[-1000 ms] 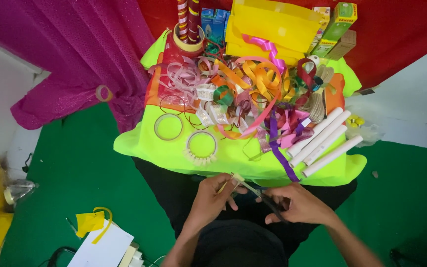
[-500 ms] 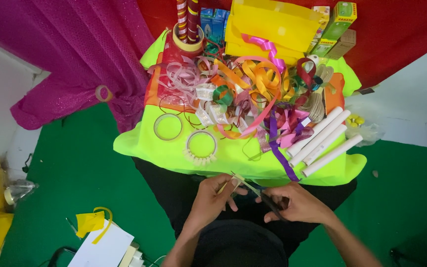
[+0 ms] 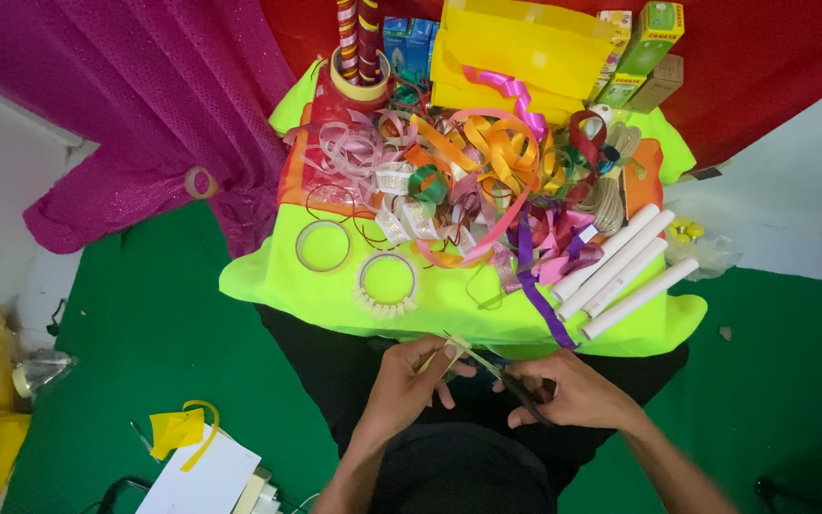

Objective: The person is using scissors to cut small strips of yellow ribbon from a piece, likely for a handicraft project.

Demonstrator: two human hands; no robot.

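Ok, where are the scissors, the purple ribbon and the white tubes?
scissors (image 3: pixel 516 388), head view, dark blades by the right hand
purple ribbon (image 3: pixel 546 312), head view, hanging strip
white tubes (image 3: pixel 620 266), head view, middle tube

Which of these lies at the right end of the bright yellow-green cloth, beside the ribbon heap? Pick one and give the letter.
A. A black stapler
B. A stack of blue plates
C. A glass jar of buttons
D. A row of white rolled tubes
D. Several white rolled tubes lie side by side, slanted, on the right part of the yellow-green cloth, just right of the tangled ribbon heap; no plates, jar or stapler show there.
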